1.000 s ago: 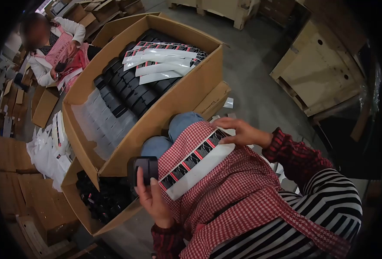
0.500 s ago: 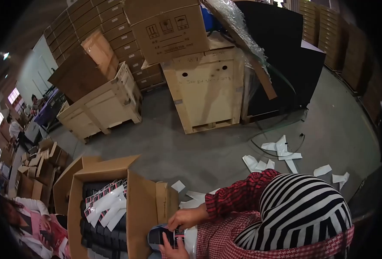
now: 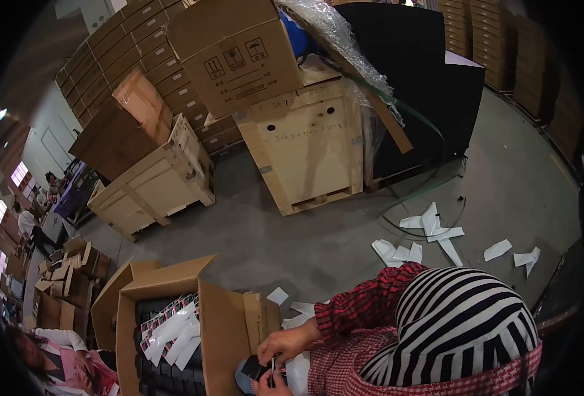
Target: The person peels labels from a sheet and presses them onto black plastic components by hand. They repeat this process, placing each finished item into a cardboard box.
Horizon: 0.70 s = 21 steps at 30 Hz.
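Note:
My right hand (image 3: 285, 344), in a red-and-black plaid sleeve, is over my lap with its fingers closed in a pinch. What it pinches is too small to make out. Just below, at the bottom edge, my left hand (image 3: 273, 385) is closed on a sheet of labels (image 3: 282, 371). A narrow white strip (image 3: 273, 364) shows between the two hands. Under the fingers lies a flat black item (image 3: 253, 367) by my blue-clad knee (image 3: 242, 380). Left of my hands, an open cardboard box (image 3: 224, 323) holds rows of black items (image 3: 166, 379), topped with label sheets and white strips (image 3: 173, 336).
White paper scraps (image 3: 434, 228) lie on the floor at right. Wooden crates (image 3: 315, 152), a large carton (image 3: 236, 63) and a black panel (image 3: 411, 86) stand ahead. A person in a pink apron (image 3: 80, 369) sits left of the box. Stacked cartons (image 3: 127, 53) line the back.
The camera view has tilted and shifted slightly. My hands have drawn closer together over the black item, and a narrow white strip now shows between them.

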Motion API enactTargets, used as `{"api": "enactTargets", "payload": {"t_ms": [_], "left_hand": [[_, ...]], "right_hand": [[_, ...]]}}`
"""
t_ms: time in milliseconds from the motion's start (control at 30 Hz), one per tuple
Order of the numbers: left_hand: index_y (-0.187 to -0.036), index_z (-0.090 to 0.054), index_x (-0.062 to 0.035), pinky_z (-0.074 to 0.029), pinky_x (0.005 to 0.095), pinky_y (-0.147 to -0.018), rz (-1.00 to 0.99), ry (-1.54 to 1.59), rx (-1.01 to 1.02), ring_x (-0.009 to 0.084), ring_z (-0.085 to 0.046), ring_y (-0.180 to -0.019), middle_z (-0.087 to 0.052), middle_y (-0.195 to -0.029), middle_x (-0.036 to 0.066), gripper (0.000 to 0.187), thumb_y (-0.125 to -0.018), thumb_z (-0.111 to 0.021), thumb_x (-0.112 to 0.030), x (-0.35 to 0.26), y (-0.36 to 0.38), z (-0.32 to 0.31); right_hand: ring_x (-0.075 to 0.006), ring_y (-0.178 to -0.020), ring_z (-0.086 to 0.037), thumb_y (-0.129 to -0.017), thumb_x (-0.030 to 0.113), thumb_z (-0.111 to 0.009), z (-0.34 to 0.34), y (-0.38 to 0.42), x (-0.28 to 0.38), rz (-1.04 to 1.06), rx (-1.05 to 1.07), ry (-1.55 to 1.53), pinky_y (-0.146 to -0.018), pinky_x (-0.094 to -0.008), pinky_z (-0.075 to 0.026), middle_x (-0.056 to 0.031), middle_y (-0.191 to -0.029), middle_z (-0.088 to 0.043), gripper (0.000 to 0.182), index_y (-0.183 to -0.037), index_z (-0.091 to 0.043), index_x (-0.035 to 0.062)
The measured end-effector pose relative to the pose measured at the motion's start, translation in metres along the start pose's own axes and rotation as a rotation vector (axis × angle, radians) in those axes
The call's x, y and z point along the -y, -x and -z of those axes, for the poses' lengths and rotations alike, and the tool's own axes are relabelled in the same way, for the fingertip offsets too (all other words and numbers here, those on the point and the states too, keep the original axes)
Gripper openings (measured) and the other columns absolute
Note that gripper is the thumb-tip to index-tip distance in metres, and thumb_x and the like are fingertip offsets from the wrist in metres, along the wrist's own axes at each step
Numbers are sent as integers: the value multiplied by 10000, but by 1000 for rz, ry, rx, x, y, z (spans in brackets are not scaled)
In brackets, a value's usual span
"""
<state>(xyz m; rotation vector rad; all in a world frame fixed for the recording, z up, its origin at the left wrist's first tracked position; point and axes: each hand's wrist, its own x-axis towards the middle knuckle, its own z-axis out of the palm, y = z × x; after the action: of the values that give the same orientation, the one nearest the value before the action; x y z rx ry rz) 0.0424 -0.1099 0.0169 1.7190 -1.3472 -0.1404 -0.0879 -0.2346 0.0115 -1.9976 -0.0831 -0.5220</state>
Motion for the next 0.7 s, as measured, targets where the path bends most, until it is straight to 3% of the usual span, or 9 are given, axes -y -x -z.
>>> {"api": "enactTargets", "payload": {"t_ms": [33,167,233,467,667,700], "left_hand": [[-1327,-516,-31,-378,486,-990,1,-2,-2,453,-499,-1106,-521,-1193,303,467,-917,-620,-228,2,0,0],[-1324,-518,-30,-379,486,-988,8,-6,2,453,-500,-1104,-522,-1192,302,462,-918,-619,-226,6,5,0],[-1322,-519,-29,-380,485,-988,15,-13,-4,453,-501,-1103,-522,-1191,302,459,-918,-618,-225,9,7,2],[-1316,-522,-27,-382,484,-986,29,-15,-17,452,-503,-1100,-524,-1189,301,450,-920,-616,-221,17,11,1],[-1310,-525,-26,-384,484,-984,49,-15,-34,452,-505,-1097,-525,-1188,300,443,-921,-614,-218,24,16,0],[-1309,-526,-25,-384,484,-984,54,-16,-35,451,-505,-1096,-525,-1188,300,442,-921,-614,-217,25,18,0]], "right_hand": [[-322,-835,-596,-782,65,-674,-2,1,2,75,-99,-63,-707,-388,-468,-131,-844,-604,137,-835,-576,-14],[-313,-808,-604,-786,50,-676,1,1,-6,117,-23,-25,-674,-393,-459,-126,-830,-606,136,-838,-571,-19],[-306,-785,-612,-795,72,-679,4,-1,-7,-21,65,-11,-660,-396,-454,-129,-811,-613,143,-843,-579,-18],[-323,-727,-598,-799,121,-689,-2,-1,-12,-27,39,10,-641,-401,-448,-149,-729,-589,182,-811,-573,-17],[-320,-750,-610,-799,104,-690,-5,-1,-10,-61,42,50,-648,-391,-460,-148,-775,-613,171,-915,-626,-4],[-306,-756,-618,-797,76,-684,-7,-3,-1,10,-82,-26,-654,-383,-468,-139,-799,-624,183,-951,-628,-7]]}}
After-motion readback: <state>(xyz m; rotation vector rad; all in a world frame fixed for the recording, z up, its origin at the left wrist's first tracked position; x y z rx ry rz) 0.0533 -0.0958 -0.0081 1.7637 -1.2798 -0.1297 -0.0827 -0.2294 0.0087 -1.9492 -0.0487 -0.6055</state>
